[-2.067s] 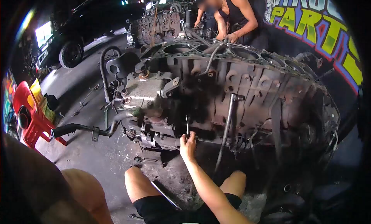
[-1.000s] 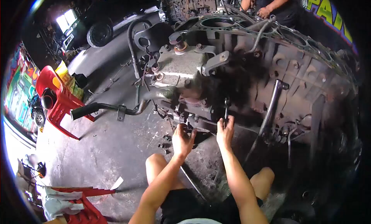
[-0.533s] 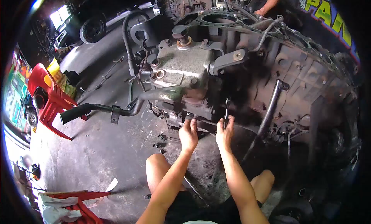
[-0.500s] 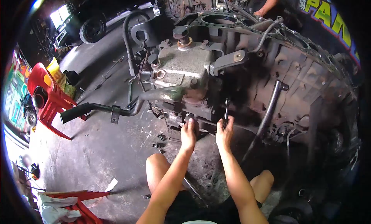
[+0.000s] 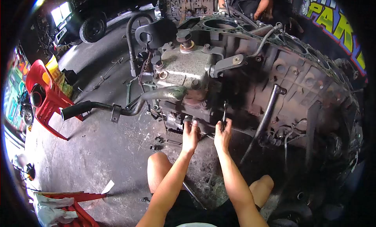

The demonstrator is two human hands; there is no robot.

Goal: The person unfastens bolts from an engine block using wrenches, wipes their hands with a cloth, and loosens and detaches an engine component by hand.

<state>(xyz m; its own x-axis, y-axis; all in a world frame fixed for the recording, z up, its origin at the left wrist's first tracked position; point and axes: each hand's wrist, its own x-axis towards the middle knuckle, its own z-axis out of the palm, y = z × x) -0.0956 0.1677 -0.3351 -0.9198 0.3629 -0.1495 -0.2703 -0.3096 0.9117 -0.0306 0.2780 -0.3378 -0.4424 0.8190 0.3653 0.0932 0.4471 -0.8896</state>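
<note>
A large, dirty engine block (image 5: 254,82) fills the space before me, with a grey metal housing (image 5: 184,64) on its near left part. My right hand (image 5: 222,137) is closed around a slim wrench (image 5: 224,113), whose metal head points up towards the dark side of the engine. Beside it, my left hand (image 5: 190,137) has its fingers curled against the lower engine, below the housing. Whatever is in those fingers is hidden. A long-handled bar (image 5: 269,111) leans against the block to the right of my hands.
A bent pipe (image 5: 137,105) juts out left from the engine. On the left stand a red plastic chair (image 5: 45,105) and, lower, a red seat with a cloth (image 5: 53,211). Loose parts lie on the floor (image 5: 105,148). Another person's arm (image 5: 264,6) shows behind the engine.
The view has shifted a little. My right hand, with the wrench, is slightly nearer my left hand, which stays against the engine. More of the person behind shows.
</note>
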